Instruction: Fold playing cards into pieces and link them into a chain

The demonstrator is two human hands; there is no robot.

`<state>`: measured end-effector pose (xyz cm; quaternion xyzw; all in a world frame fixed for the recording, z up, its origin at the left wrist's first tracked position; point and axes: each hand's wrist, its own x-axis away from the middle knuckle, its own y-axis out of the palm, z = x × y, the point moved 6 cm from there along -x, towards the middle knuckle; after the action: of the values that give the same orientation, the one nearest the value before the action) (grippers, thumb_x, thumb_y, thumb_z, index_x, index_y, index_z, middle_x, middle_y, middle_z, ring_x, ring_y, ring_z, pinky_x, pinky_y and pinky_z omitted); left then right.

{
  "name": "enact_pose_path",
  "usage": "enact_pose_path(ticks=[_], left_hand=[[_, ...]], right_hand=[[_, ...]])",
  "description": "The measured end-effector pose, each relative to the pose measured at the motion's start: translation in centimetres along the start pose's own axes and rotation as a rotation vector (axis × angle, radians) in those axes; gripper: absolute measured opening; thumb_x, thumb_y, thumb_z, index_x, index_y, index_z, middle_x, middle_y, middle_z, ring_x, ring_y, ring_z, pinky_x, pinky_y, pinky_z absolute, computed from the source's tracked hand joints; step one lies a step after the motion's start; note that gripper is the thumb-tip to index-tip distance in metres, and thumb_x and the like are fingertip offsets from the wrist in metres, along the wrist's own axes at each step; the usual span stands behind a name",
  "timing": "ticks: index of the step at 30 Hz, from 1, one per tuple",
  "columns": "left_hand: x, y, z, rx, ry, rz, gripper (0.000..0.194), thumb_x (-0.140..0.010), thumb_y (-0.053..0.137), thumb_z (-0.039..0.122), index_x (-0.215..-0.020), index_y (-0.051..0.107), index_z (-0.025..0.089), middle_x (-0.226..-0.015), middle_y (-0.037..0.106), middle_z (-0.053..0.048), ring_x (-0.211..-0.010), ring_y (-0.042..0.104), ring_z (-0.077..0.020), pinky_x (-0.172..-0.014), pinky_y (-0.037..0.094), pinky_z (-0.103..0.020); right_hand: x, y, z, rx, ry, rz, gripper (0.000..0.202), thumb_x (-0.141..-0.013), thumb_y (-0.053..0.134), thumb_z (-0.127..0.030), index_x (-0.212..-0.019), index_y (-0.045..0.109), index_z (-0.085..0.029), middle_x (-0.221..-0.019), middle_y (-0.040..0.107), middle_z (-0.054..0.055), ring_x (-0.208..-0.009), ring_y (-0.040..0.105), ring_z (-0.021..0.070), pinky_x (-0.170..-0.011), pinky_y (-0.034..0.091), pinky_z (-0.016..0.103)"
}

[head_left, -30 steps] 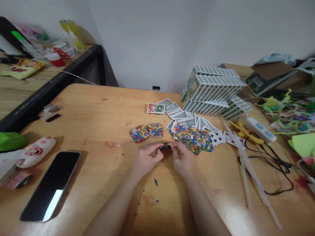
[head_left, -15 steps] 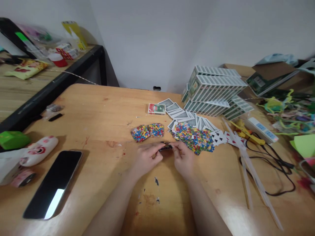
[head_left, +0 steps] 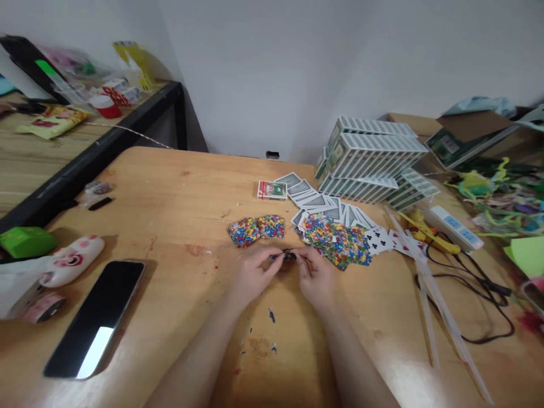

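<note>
Between my two hands is a small dark object (head_left: 289, 256), too small to make out. My left hand (head_left: 255, 273) pinches its left end with thumb and forefinger. The right end is pinched by my right hand (head_left: 315, 275). Just beyond my left hand lie multicoloured patterned cards (head_left: 257, 228). More patterned cards (head_left: 335, 238) spread beyond my right hand, beside face-up club cards (head_left: 377, 240) and red heart cards (head_left: 402, 242). Behind them, grey-backed cards (head_left: 314, 198) fan out next to a red and green card box (head_left: 272, 190).
Stacked card boxes (head_left: 376, 156) stand at the back right. Clear plastic strips (head_left: 442, 303), a power strip (head_left: 454, 226) and black cables are at the right. A phone (head_left: 96, 317) and a white smiling toy (head_left: 72, 260) lie at the left.
The view has shifted slightly, so the table's things appear a little lower and further right. My fingers have shifted a little around the dark object, which both hands still hold.
</note>
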<state>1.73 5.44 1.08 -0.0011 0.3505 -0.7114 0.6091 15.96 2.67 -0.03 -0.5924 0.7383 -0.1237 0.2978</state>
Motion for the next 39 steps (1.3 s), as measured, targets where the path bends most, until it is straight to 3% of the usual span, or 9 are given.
enact_pose_path(ticks=[5, 13, 17, 23, 29, 39], left_hand=[[0.1, -0.3, 0.3, 0.041, 0.040, 0.026, 0.014, -0.074, 0.056, 0.017, -0.084, 0.066, 0.019, -0.078, 0.070, -0.004, -0.070, 0.065, -0.0144, -0.070, 0.052, -0.027], [0.3, -0.3, 0.1, -0.039, 0.014, -0.067, 0.028, -0.071, 0.052, 0.010, -0.093, 0.065, 0.021, -0.082, 0.071, -0.002, -0.070, 0.065, -0.0140, -0.067, 0.051, -0.025], [0.3, -0.7, 0.4, 0.007, 0.042, -0.090, 0.033, -0.070, 0.049, 0.007, -0.097, 0.062, 0.020, -0.089, 0.069, -0.003, -0.078, 0.065, -0.0145, -0.073, 0.050, -0.026], [0.1, -0.7, -0.1, -0.005, -0.022, -0.041, 0.014, -0.077, 0.053, 0.017, -0.088, 0.062, 0.019, -0.080, 0.068, -0.003, -0.073, 0.063, -0.0141, -0.068, 0.049, -0.026], [0.2, -0.8, 0.7, -0.016, -0.009, -0.029, 0.013, -0.081, 0.046, 0.016, -0.085, 0.058, 0.020, -0.076, 0.065, -0.002, -0.071, 0.060, -0.0133, -0.067, 0.046, -0.025], [0.1, -1.0, 1.0, -0.017, -0.112, 0.021, 0.010, -0.080, 0.042, 0.015, -0.076, 0.049, 0.019, -0.070, 0.054, -0.001, -0.067, 0.052, -0.0139, -0.061, 0.042, -0.025]], right_hand=[[0.0, -0.1, 0.2, -0.025, -0.006, 0.021, 0.018, -0.080, 0.044, -0.016, -0.085, 0.060, -0.022, -0.077, 0.066, 0.002, -0.071, 0.062, 0.0168, -0.065, 0.047, 0.026], [0.0, -0.1, 0.6, -0.030, 0.027, 0.014, 0.019, -0.081, 0.044, -0.016, -0.086, 0.061, -0.022, -0.079, 0.067, 0.002, -0.073, 0.063, 0.0171, -0.066, 0.047, 0.027], [0.0, -0.3, 0.6, -0.033, 0.021, 0.035, 0.017, -0.081, 0.045, -0.017, -0.085, 0.061, -0.022, -0.077, 0.068, 0.002, -0.072, 0.063, 0.0171, -0.064, 0.048, 0.027], [-0.1, -0.3, 0.0, -0.029, -0.028, 0.019, 0.018, -0.081, 0.046, -0.016, -0.089, 0.061, -0.023, -0.083, 0.068, 0.003, -0.077, 0.064, 0.0166, -0.069, 0.049, 0.027], [0.3, 0.2, -1.8, -0.093, -0.079, 0.007, 0.013, -0.081, 0.050, -0.020, -0.090, 0.060, -0.022, -0.085, 0.068, 0.004, -0.078, 0.064, 0.0165, -0.071, 0.050, 0.028], [0.9, 2.3, -1.8, -0.421, 0.134, -0.138, 0.012, -0.085, 0.042, -0.024, -0.088, 0.053, -0.020, -0.072, 0.060, 0.002, -0.064, 0.058, 0.0133, -0.058, 0.047, 0.023]])
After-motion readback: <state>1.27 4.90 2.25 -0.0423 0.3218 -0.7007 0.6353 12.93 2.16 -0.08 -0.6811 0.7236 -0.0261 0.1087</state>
